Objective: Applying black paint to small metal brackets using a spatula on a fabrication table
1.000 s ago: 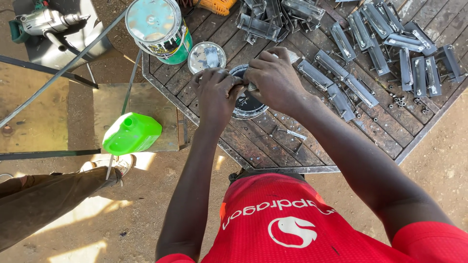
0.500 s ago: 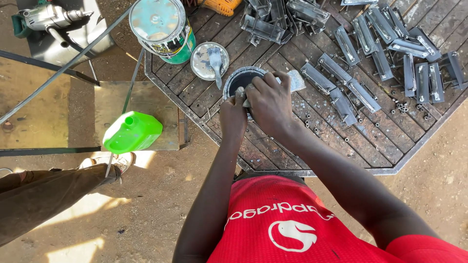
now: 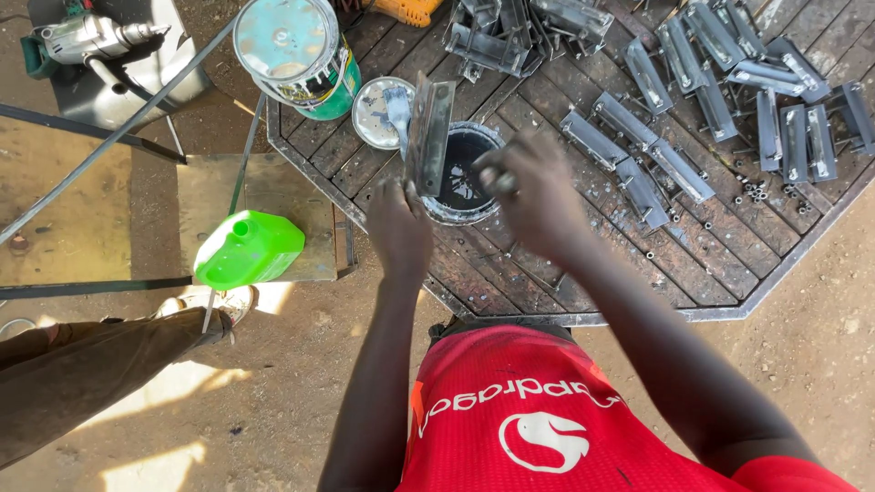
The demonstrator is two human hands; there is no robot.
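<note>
I see my left hand (image 3: 398, 228) gripping a grey metal bracket (image 3: 428, 137) upright, its long axis pointing away over the paint tin (image 3: 462, 173), while my blurred right hand (image 3: 533, 196), just right of it, pinches something small I cannot identify.

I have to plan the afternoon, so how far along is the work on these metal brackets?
Done: cannot tell; no bracket shows clearly fresh paint. In hand: the left hand holds one metal bracket upright over the open paint tin, the right hand beside it. Left: many grey brackets lie across the table.
</note>
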